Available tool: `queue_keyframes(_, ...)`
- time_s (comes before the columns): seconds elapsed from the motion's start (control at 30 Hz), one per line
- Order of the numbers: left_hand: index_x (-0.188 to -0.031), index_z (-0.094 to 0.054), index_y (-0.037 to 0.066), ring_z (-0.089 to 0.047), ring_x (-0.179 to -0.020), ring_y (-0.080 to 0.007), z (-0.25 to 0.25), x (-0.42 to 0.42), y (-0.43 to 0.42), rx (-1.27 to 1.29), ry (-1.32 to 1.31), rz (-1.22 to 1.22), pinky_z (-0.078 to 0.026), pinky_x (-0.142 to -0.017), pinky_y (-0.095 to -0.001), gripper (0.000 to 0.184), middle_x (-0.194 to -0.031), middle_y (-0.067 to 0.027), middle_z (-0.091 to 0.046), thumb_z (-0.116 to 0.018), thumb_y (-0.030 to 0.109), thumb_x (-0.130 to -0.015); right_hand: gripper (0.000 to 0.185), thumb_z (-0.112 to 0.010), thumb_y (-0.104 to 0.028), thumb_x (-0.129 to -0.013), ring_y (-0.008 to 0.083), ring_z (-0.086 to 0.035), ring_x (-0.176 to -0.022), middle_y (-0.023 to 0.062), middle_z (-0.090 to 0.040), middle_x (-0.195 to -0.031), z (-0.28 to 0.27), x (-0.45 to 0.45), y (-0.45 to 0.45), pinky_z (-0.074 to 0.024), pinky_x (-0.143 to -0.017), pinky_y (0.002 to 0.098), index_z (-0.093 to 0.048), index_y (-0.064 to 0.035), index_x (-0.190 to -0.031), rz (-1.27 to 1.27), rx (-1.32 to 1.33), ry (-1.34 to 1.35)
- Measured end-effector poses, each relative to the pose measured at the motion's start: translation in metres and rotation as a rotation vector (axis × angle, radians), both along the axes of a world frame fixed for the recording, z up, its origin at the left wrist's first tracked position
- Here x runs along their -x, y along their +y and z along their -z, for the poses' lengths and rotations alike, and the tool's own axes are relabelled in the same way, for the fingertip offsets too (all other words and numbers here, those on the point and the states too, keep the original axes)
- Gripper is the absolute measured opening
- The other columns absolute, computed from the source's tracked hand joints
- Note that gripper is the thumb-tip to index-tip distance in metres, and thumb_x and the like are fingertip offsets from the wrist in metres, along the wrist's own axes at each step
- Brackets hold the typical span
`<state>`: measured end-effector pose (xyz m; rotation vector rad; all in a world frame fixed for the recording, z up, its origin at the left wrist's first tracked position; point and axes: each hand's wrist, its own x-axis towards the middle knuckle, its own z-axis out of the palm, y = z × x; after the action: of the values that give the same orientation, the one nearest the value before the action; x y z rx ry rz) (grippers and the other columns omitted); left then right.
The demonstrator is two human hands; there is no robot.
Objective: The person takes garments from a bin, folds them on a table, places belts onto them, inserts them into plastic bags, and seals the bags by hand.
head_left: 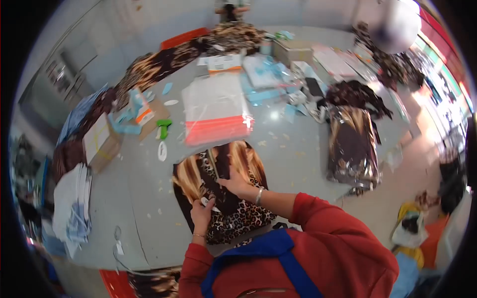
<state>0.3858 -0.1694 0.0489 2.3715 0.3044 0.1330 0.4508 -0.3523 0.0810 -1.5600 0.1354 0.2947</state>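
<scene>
A folded garment (pixel 241 218) in brown, tan and leopard print lies on the grey table in front of me. My left hand (pixel 201 213) is at its left part, the fingers closed on a small white tag (pixel 204 201). On the upper middle of the garment rests my right hand (pixel 239 185), its fingers spread on the cloth. Beyond the garment is a stack of clear plastic bags (pixel 216 107) with red-orange edges. Bagged garments (pixel 353 146) in similar print are stacked to the right.
A green tape dispenser (pixel 163 128) and a white oval piece (pixel 162 151) lie left of the bags. Cardboard boxes (pixel 102 144) stand at the left, white folded cloth (pixel 73 198) nearer. A dark phone (pixel 313 87) is at the back right. Another person (pixel 232 9) is partly visible behind the table.
</scene>
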Motion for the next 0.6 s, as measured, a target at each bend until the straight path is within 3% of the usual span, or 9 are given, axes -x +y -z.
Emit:
queue_keyframes(0.07, -0.072, -0.058, 0.0, -0.058, -0.053, -0.0177, 0.012, -0.005, 0.003, 0.167, -0.052, 0.042, -0.046, -0.052, -0.0341, 0.039, -0.06, -0.0069, -0.059, -0.074, 0.035, -0.078, 0.062, -0.064, -0.012, -0.087, 0.0257, -0.053, -0.112, 0.0194, -0.052, -0.124, 0.023, -0.001, 0.007, -0.0441, -0.094, 0.0354, -0.029, 0.0015, -0.137, 0.056, 0.141, -0.043)
queue_keyframes(0.1, -0.077, -0.057, -0.001, -0.054, -0.051, -0.0143, 0.004, -0.005, 0.005, 0.294, 0.105, 0.023, -0.043, -0.048, -0.0315, 0.031, -0.061, -0.0064, -0.057, -0.074, 0.025, -0.079, 0.062, -0.066, -0.01, -0.085, 0.0234, -0.054, -0.108, 0.016, -0.055, -0.121, 0.022, 0.001, 0.006, -0.0446, -0.093, 0.0343, -0.033, 0.0009, -0.137, 0.067, 0.007, -0.057)
queue_keyframes(0.13, -0.076, -0.057, 0.002, -0.05, -0.046, -0.0097, -0.015, 0.0, -0.002, 0.495, 0.171, -0.031, -0.036, -0.04, -0.0263, 0.025, -0.06, -0.002, -0.055, -0.072, 0.021, -0.082, 0.061, -0.066, -0.011, -0.084, 0.0236, -0.054, -0.109, 0.0168, -0.055, -0.121, 0.047, -0.005, 0.009, -0.0444, -0.093, 0.0342, -0.035, 0.0014, -0.135, 0.102, 0.067, -0.081)
queue_keyframes(0.27, -0.082, -0.05, 0.009, -0.045, -0.041, -0.0071, -0.043, 0.018, 0.002, 0.962, 0.18, -0.137, -0.032, -0.034, -0.0204, 0.019, -0.062, 0.0002, -0.055, -0.068, 0.015, -0.086, 0.056, -0.064, -0.007, -0.085, 0.0239, -0.055, -0.108, 0.0175, -0.056, -0.119, 0.017, 0.009, -0.002, -0.0452, -0.092, 0.0338, -0.036, 0.0016, -0.132, 0.1, 0.106, -0.033)
queue_keyframes(0.33, -0.082, -0.048, 0.009, -0.048, -0.042, -0.0087, -0.053, 0.027, 0.01, 0.982, 0.176, -0.076, -0.034, -0.034, -0.0211, 0.021, -0.066, -0.0021, -0.058, -0.068, 0.014, -0.086, 0.052, -0.062, -0.004, -0.085, 0.0225, -0.062, -0.091, 0.0161, -0.061, -0.105, -0.005, 0.017, -0.01, -0.0517, -0.078, 0.0355, -0.036, 0.0036, -0.13, 0.034, -0.103, 0.06)
queue_keyframes(0.43, -0.086, -0.048, 0.008, -0.05, -0.043, -0.0095, -0.063, 0.038, 0.016, 0.947, 0.212, -0.089, -0.035, -0.036, -0.021, 0.02, -0.067, -0.0041, -0.06, -0.068, 0.011, -0.084, 0.049, -0.062, 0.0, -0.084, 0.0198, -0.063, -0.073, 0.0136, -0.063, -0.089, -0.025, 0.017, -0.014, -0.0538, -0.061, 0.0359, -0.038, 0.0002, -0.128, 0.214, -0.275, 0.151)
queue_keyframes(0.53, -0.096, -0.052, 0.003, -0.051, -0.044, -0.0102, -0.063, 0.047, 0.014, 0.791, 0.244, 0.003, -0.036, -0.037, -0.0217, 0.024, -0.065, -0.0047, -0.06, -0.069, 0.01, -0.081, 0.032, -0.06, -0.002, -0.086, 0.0204, -0.061, -0.061, 0.0106, -0.059, -0.071, -0.017, -0.001, -0.024, -0.0531, -0.054, 0.0363, -0.043, -0.0076, -0.112, 0.255, -0.601, 0.216)
queue_keyframes(0.57, -0.102, -0.053, 0.002, -0.053, -0.046, -0.011, -0.056, 0.049, 0.015, 0.707, 0.242, 0.034, -0.039, -0.04, -0.023, 0.029, -0.066, -0.0054, -0.062, -0.07, 0.01, -0.08, 0.024, -0.059, -0.002, -0.086, 0.0216, -0.062, -0.063, 0.0097, -0.059, -0.071, -0.019, -0.01, -0.027, -0.0532, -0.054, 0.0376, -0.045, -0.005, -0.104, 0.314, -0.658, 0.33)
queue_keyframes(0.6, -0.107, -0.054, 0.001, -0.056, -0.049, -0.0117, -0.05, 0.052, 0.016, 0.624, 0.251, 0.065, -0.042, -0.044, -0.0243, 0.035, -0.067, -0.006, -0.063, -0.071, 0.009, -0.078, 0.013, -0.059, -0.004, -0.087, 0.0233, -0.062, -0.066, 0.0089, -0.059, -0.071, -0.023, -0.017, -0.04, -0.0536, -0.056, 0.0376, -0.051, -0.0032, -0.097, 0.186, -0.705, 0.373)
